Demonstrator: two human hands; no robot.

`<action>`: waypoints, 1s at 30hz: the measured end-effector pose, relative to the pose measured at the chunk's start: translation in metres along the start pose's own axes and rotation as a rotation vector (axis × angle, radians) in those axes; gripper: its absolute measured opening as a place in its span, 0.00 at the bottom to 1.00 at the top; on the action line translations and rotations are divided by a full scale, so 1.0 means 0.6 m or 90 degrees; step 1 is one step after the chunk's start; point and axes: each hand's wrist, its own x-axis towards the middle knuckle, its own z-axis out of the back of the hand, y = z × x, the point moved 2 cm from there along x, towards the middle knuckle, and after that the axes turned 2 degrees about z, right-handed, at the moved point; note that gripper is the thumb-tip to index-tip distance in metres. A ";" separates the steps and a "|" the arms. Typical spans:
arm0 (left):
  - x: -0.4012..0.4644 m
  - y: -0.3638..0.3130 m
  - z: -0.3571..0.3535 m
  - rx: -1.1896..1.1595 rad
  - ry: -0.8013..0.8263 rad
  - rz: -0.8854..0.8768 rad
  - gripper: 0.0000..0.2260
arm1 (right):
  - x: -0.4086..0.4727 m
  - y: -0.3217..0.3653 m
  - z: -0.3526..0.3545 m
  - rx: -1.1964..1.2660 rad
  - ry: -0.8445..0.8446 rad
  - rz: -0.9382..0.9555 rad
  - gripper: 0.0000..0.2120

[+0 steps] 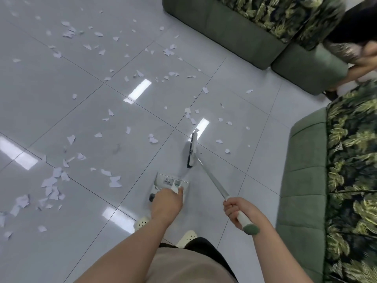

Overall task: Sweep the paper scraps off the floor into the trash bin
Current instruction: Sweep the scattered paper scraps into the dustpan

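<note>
Several white paper scraps (51, 182) lie scattered over the glossy grey tiled floor (61, 99), thickest at the left and far middle. My right hand (238, 211) grips the white handle of a broom (212, 178); its dark-bristled head (191, 150) rests on the floor ahead of me with scraps on both sides. My left hand (167, 203) holds the handle of a white dustpan (169, 183), which stands on the floor just in front of my feet, left of the broom stick. No trash bin is in view.
A green sofa with leaf-print cushions (224, 31) runs along the far right. A second green sofa (306, 180) stands close on my right. Another person's arm and dark clothing (359, 48) show at the top right corner.
</note>
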 end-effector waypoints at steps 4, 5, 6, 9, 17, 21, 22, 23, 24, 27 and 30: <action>0.022 -0.037 0.012 0.044 -0.013 -0.027 0.28 | -0.006 0.036 0.025 0.051 -0.061 0.047 0.12; 0.025 -0.047 0.011 0.057 -0.017 -0.031 0.28 | -0.006 0.047 0.030 0.053 -0.077 0.065 0.12; 0.030 -0.060 0.006 0.059 -0.021 -0.032 0.28 | -0.006 0.059 0.038 0.059 -0.091 0.084 0.12; 0.046 -0.103 -0.014 0.026 -0.029 -0.013 0.29 | -0.001 0.109 0.074 0.095 -0.110 0.124 0.13; 0.091 -0.201 -0.066 0.034 -0.060 0.023 0.30 | 0.009 0.281 0.204 0.053 -0.149 0.120 0.09; 0.114 -0.240 -0.075 0.050 -0.105 0.053 0.30 | 0.031 0.367 0.240 -0.040 -0.187 0.096 0.08; 0.116 -0.244 -0.074 0.068 -0.112 0.064 0.29 | 0.038 0.385 0.242 -0.065 -0.187 0.089 0.08; 0.120 -0.244 -0.072 0.086 -0.120 0.071 0.29 | 0.044 0.401 0.240 -0.093 -0.183 0.083 0.08; 0.123 -0.242 -0.068 0.097 -0.124 0.084 0.29 | 0.050 0.416 0.234 -0.131 -0.176 0.073 0.07; 0.133 -0.223 -0.048 0.082 -0.138 0.133 0.30 | 0.069 0.434 0.190 -0.296 -0.163 0.054 0.08; 0.128 -0.208 -0.030 0.070 -0.148 0.171 0.31 | 0.095 0.416 0.130 -0.450 -0.135 0.044 0.08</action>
